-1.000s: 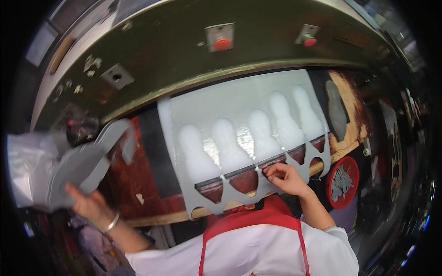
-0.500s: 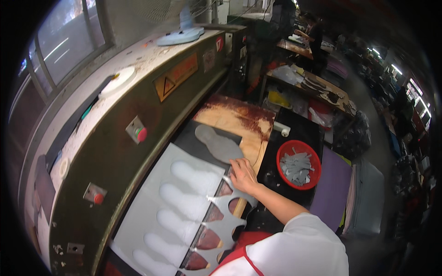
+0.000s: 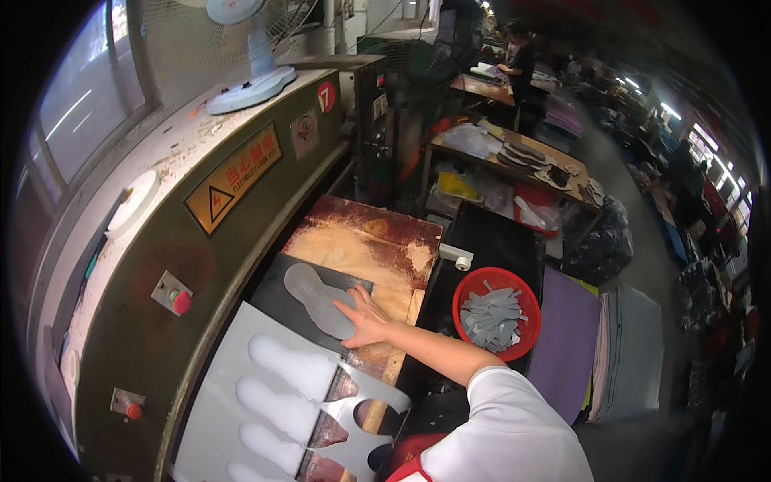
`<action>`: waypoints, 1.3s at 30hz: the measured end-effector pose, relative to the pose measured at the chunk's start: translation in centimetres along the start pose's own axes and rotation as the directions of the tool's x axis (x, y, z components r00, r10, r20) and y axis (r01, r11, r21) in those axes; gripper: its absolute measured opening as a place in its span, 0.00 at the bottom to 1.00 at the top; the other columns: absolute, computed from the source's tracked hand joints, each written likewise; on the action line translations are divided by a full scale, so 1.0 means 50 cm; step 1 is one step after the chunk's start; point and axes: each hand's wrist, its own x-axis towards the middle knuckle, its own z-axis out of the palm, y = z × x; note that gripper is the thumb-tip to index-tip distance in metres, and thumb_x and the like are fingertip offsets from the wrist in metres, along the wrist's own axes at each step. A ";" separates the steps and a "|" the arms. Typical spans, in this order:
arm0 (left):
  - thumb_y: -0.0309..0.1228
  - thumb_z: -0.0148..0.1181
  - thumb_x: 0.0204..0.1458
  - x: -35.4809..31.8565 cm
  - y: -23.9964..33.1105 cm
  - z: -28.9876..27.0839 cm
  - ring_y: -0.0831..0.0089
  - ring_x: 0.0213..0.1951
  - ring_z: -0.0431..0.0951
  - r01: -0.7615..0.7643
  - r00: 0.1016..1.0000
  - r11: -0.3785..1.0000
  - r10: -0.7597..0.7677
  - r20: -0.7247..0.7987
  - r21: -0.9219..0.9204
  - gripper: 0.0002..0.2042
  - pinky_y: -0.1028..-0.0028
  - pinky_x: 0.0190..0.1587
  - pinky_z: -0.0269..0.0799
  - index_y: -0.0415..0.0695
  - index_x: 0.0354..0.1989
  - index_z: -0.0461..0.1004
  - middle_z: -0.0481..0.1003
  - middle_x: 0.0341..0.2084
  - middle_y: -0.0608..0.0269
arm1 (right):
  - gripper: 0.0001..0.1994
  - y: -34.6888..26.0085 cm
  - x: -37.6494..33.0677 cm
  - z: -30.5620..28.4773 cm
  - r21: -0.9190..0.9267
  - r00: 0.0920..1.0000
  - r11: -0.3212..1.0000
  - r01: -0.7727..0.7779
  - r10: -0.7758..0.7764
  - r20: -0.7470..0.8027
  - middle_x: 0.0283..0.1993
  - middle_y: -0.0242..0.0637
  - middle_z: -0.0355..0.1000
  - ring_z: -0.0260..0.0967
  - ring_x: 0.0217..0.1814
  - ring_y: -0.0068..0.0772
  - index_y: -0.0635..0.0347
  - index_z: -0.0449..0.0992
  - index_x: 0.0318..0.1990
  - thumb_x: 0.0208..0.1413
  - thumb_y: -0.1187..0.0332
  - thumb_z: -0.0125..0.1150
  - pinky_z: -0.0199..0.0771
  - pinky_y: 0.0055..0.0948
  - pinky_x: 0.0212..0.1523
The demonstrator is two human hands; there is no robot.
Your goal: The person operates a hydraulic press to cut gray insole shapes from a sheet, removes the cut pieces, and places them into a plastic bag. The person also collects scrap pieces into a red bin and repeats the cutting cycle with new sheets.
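My right hand (image 3: 366,320) reaches in from the lower right, its fingers and thumb closed about the near end of a grey shoe insole (image 3: 312,296). The insole lies flat on a dark grey sheet (image 3: 277,281); whether it is one layer or a stack, I cannot tell. Nearer to me is a light grey sheet (image 3: 215,386) with several pale insole shapes (image 3: 281,361) in a row. A strip with rounded cut-out holes (image 3: 353,438) lies along its right side. My left hand is out of view.
A long green machine beam (image 3: 152,361) with red buttons runs along the left, a fan (image 3: 249,88) on top. Right of the worn wooden board (image 3: 353,249) stands a red basin (image 3: 536,321) of grey scraps. Purple sheets (image 3: 566,345) are stacked beyond. A person (image 3: 520,72) stands farther back.
My right hand has moved farther along the insole and closed around its near end. The whole view has shifted, with more of the fan showing.
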 end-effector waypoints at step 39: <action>0.23 0.52 0.50 -0.130 0.064 -0.049 0.57 0.63 0.59 0.287 0.925 0.665 -0.380 0.018 -0.690 0.28 0.49 0.65 0.42 0.34 0.62 0.55 0.65 0.57 0.50 | 0.45 -0.853 -0.156 0.337 0.404 0.872 0.810 0.426 -0.486 0.054 0.59 0.65 0.48 0.43 0.64 0.65 0.59 0.59 0.59 0.25 0.66 0.75 0.53 0.51 0.62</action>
